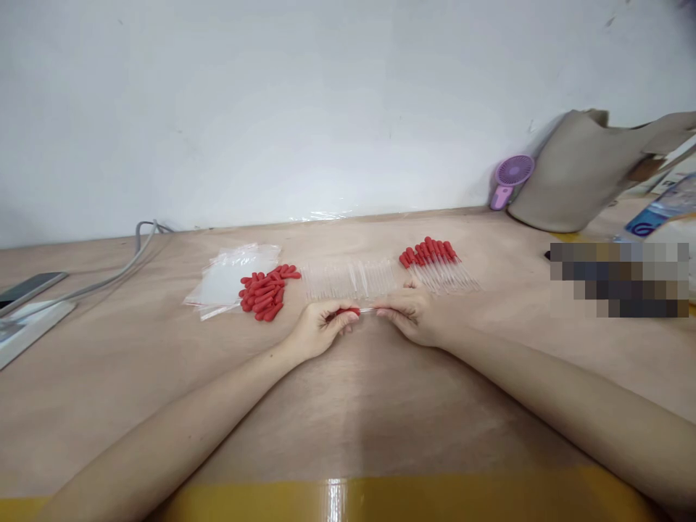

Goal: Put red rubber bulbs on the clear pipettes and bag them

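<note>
Two hands meet on the tabletop (348,413). My left hand (318,330) has its fingers pinched on a red bulb (349,311); my right hand (412,317) has its fingers closed narrow on a clear tube (368,310), the two parts touching end to end. Loose bulbs (266,291) lie far left, bare tubes (348,280) just beyond my hands, capped droppers (435,262) far right. Judgement: keep bulb and tube in one straight line, grip the tube close to the joint (it looks fragile), press squarely without bending.

The left hand (318,328) pinches a red rubber bulb (349,311) against a clear glass tube (367,310) that the right hand (412,316) grips. Loose red bulbs (266,291), bare tubes (351,280) and finished droppers (438,264) lie just beyond on the wooden table (348,406).
</note>
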### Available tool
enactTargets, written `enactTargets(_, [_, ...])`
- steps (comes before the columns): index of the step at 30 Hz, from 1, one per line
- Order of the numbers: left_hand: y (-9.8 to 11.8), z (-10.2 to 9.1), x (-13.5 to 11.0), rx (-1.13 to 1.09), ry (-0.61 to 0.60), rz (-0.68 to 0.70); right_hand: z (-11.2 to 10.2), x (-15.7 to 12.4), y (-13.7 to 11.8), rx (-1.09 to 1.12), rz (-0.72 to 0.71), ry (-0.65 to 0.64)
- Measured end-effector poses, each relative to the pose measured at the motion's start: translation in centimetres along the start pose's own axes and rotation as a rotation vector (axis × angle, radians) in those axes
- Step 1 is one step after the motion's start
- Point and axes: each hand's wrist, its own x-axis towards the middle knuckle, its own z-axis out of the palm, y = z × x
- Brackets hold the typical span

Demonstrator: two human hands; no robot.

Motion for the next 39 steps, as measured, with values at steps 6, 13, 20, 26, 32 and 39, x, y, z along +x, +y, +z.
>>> enactTargets(6, [-0.2, 0.1, -0.2, 0.065, -0.088, 0.021, -0.9, 0.1, -0.1, -0.072, -0.063, -0.154])
enactTargets(13, [-0.3, -0.2, 0.0, 0.102, 0.001, -0.069, -0.6, 0.4, -0.9, -0.243, -0.033, -0.108])
enactTargets(20, [-0.4, -0.9, 0.2, 0.203, 0.061, -0.076, -0.4, -0.1, 0.5, -0.127, 0.026, -0.134])
enactTargets(26, [-0.2, -0.6, 0.0, 0.137, 0.041, -0.085, -0.1, -0.3, 0.1, -0.196, -0.034, -0.073])
enactTargets(32, [-0.2, -0.5, -0.2, 0.133, 0.031, -0.059, 0.0, 0.1, -0.5, -0.228, -0.055, -0.062])
enactTargets(39, [-0.4, -0.5, -0.3, 0.176, 0.013, -0.028, -0.2, 0.6, -1.2, -0.242, -0.038, -0.129])
